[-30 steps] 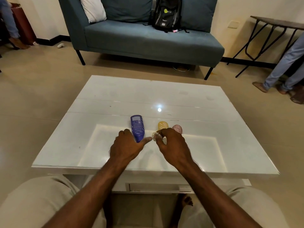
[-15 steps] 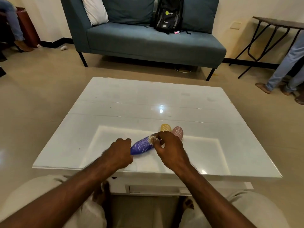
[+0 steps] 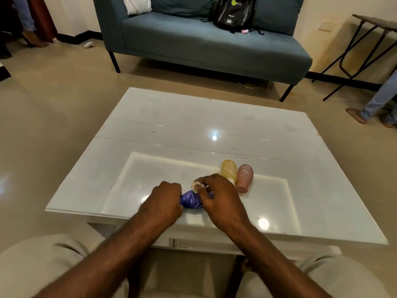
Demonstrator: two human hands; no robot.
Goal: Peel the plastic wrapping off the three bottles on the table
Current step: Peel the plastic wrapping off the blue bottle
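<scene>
A blue bottle (image 3: 190,200) in clear plastic wrapping lies on its side near the front of the glossy white table (image 3: 193,130). My left hand (image 3: 162,204) grips its left end. My right hand (image 3: 219,196) covers its right end and pinches a bunched white knot of wrapping (image 3: 196,186) above it. Just behind my right hand lie a yellow wrapped bottle (image 3: 229,169) and a pink wrapped bottle (image 3: 245,177), side by side and touching. Most of the blue bottle is hidden by my hands.
A teal sofa (image 3: 204,44) with a black backpack (image 3: 233,12) stands beyond the table. A folding side table (image 3: 365,39) is at the back right. Another person's legs (image 3: 378,100) stand at the right edge. My knees are under the table's front edge.
The blue bottle has been turned from pointing away to lying crosswise between my hands. Both hands have closed in on it, and the wrapping knot now sits above the bottle.
</scene>
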